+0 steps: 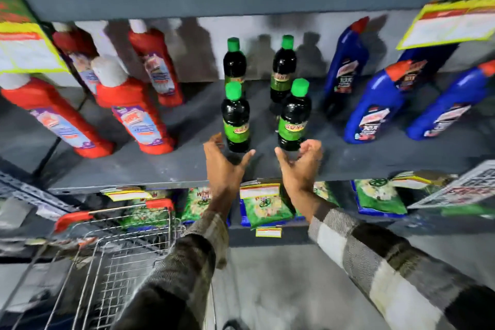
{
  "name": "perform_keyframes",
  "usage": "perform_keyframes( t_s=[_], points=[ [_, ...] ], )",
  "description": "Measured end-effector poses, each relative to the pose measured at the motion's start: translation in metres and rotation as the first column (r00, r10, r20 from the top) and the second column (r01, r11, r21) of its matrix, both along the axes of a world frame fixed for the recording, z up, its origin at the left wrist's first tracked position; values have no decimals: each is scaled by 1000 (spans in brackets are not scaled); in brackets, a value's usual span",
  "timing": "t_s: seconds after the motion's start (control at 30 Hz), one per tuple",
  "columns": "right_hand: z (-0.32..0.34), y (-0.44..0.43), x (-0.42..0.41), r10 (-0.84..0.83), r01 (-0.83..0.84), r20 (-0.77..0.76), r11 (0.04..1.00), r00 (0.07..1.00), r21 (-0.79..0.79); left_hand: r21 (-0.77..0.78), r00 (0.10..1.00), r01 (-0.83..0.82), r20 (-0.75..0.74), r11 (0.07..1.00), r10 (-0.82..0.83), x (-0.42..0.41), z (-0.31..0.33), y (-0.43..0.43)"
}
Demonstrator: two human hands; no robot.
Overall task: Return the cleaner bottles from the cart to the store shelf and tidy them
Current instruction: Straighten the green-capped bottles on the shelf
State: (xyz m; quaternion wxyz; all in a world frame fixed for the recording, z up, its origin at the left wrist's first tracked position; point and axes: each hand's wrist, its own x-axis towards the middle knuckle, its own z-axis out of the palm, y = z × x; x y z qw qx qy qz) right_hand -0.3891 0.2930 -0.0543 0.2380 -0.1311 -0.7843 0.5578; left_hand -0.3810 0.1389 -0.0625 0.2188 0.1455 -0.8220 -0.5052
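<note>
Four dark bottles with green caps (235, 118) stand on the grey shelf (160, 169), two in front and two behind. The wire cart (120, 249) looks empty, so I think only tidying is left. The left hand (222, 161) and right hand (300, 163) are spread wide, holding nothing, just beside the front bottles. The green labels are too blurry to read.

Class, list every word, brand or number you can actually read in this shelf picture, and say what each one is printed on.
"SU..." partly readable: green label, front right dark bottle.
"WHE..." partly readable: green packet, lower shelf.
Red bottles, blue bottles, shelf tags: blurred, unreadable.
</note>
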Motion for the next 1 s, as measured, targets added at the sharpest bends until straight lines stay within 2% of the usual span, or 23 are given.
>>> perform_keyframes(
  t_s=[0.1,0.23,0.4,0.73,1.0],
  points=[
    [-2,18,-21,-21,24,124,999,992,-24,-61,990,-111,75,992,116,-12,1,10],
    [-4,34,-42,161,-174,260,984,952,25,-178,947,-219,197,959,252,-31,8,27],
    [5,36,-52,210,-253,430,966,878,44,-172,931,-293,173,940,322,-36,-2,30],
    [5,30,-50,157,-194,449,980,880,37,-162,936,-268,190,950,296,-37,-2,25],
    [5,30,-46,159,-211,455,975,876,65,-120,936,-273,195,954,292,-36,2,22]
  ],
)
